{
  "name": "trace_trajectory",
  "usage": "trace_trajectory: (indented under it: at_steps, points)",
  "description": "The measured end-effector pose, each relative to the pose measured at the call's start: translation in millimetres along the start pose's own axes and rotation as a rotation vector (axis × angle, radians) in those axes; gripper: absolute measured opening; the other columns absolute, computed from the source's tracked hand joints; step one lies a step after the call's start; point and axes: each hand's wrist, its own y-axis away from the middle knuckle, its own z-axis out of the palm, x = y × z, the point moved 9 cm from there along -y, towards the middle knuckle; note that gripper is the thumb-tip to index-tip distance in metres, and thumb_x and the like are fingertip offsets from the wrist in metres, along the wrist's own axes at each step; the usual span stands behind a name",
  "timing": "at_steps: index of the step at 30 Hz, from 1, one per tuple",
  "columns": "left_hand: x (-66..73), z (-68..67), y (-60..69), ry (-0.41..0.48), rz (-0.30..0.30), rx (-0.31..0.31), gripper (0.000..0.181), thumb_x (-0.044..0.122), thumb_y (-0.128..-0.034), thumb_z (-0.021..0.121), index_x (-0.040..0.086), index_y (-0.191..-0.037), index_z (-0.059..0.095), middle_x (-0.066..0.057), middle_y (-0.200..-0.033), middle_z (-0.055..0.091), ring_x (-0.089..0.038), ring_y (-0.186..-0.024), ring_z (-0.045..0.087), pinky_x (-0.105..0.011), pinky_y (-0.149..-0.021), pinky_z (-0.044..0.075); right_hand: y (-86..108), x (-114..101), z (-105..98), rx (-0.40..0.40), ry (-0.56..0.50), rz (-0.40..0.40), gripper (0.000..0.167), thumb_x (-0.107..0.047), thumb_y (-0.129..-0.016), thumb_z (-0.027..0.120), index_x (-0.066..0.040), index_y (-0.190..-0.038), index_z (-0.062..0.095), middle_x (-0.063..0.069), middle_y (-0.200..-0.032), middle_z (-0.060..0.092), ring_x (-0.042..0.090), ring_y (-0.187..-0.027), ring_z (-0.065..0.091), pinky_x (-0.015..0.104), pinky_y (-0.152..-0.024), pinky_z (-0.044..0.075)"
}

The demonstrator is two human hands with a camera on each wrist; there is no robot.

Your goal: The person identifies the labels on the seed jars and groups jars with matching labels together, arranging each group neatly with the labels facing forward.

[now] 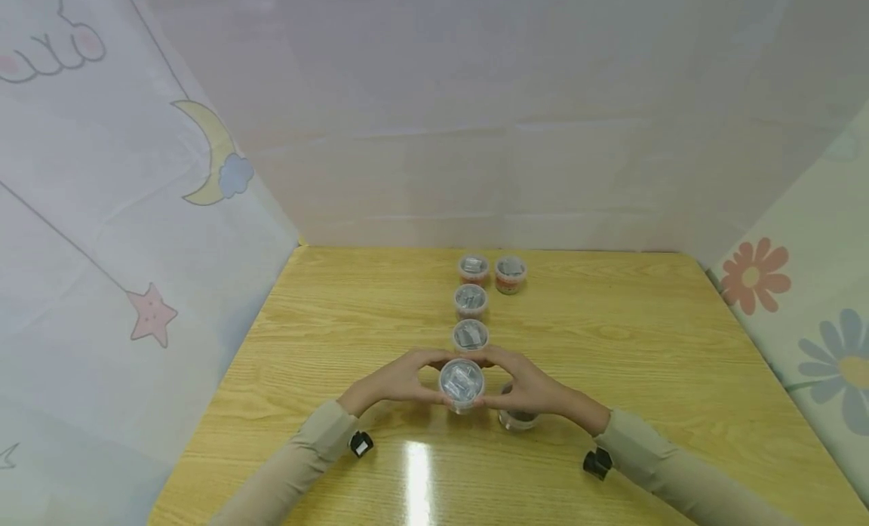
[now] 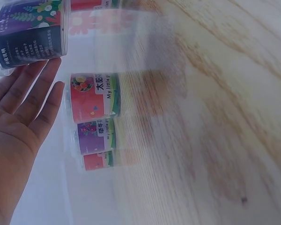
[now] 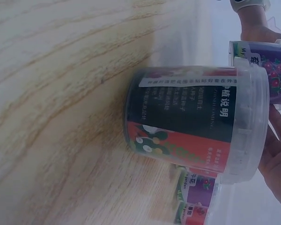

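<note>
A clear lidded plastic cup with a purple label [image 1: 462,381] is held between both hands, above the table. My left hand [image 1: 403,379] grips its left side, thumb at the near edge and fingers behind. From the other side my right hand [image 1: 532,382] holds it the same way. The left wrist view shows the cup's purple and dark wrap [image 2: 33,35] over the left fingertips. Below the right hand stands another lidded cup [image 1: 518,419], partly hidden; its red and black label [image 3: 187,112] fills much of the right wrist view.
Beyond the hands, lidded cups run in a line: a near one [image 1: 471,335], a middle one [image 1: 471,301] and a far one [image 1: 473,269]. Right of the far one stands another cup [image 1: 510,274]. The wooden table [image 1: 339,307] meets printed curtains behind and at the sides.
</note>
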Motion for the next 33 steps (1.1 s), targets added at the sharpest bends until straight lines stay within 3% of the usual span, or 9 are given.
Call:
trace_trajectory:
  at_steps: [8,15,28,33]
  points:
    - [-0.4,-0.4,-3.1,0.005,-0.02,-0.002,0.07,0.045,-0.0792,0.07,0.019,-0.138,0.043,0.005,-0.133,0.052,-0.009,-0.112,0.054,-0.034,-0.097,0.045,0.2,5,-4,0.003,-0.034,0.04,0.063,-0.028,-0.081,0.072,-0.013,-0.135,0.044,-0.002,-0.127,0.053,0.016,-0.114,0.053,0.041,-0.091,0.05]
    - [1.8,-3.6,-5.3,0.02,-0.033,0.018,0.069,0.044,-0.0795,0.07,0.02,-0.138,0.043,0.005,-0.134,0.051,-0.007,-0.112,0.054,-0.03,-0.098,0.044,-0.8,1,-11,0.053,-0.021,0.001,0.061,-0.02,-0.08,0.074,-0.01,-0.133,0.046,0.001,-0.124,0.056,0.019,-0.109,0.057,0.042,-0.086,0.052]
    - [0.4,-3.7,-8.9,0.018,-0.044,0.03,0.071,0.055,-0.0801,0.063,0.022,-0.139,0.041,0.006,-0.135,0.049,-0.008,-0.114,0.052,-0.031,-0.098,0.044,2.7,8,-15,0.065,0.015,0.043,0.062,-0.025,-0.08,0.074,-0.017,-0.134,0.046,-0.001,-0.125,0.055,0.015,-0.107,0.058,0.037,-0.087,0.052]
    - [0.2,-2.8,-10.8,0.04,-0.039,0.028,0.071,0.053,-0.0809,0.063,0.023,-0.14,0.039,0.006,-0.137,0.048,-0.008,-0.115,0.052,-0.031,-0.099,0.043,-0.1,-8,-21,0.072,0.005,0.042,0.06,-0.016,-0.079,0.075,-0.007,-0.132,0.048,0.006,-0.121,0.057,0.021,-0.105,0.059,0.041,-0.085,0.053]
